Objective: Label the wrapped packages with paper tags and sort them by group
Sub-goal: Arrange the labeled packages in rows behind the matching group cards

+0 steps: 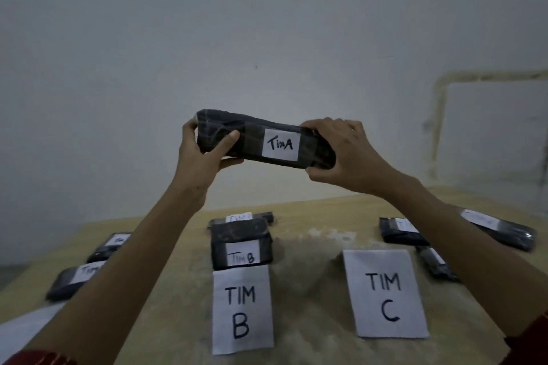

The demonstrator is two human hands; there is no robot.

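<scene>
While our left hand (201,157) and right hand (347,154) each clasp one end, we hold the long black plastic-wrapped package (250,130) — white paper tag (280,144) reading "TIM A" — raised above the tan wooden table (311,246), over the white "TIM B" sheet (241,308).

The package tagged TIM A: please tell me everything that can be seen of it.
The package is a long, flattish bundle in dark, glossy wrap, creased at its left end. A white paper tag, hand-lettered "TIM A", sits on the face toward the camera, right of the middle. It is held up above the table, lengthwise, left end slightly higher. The left hand grips its left end, thumb on the front; the right hand grips its right end.
</scene>
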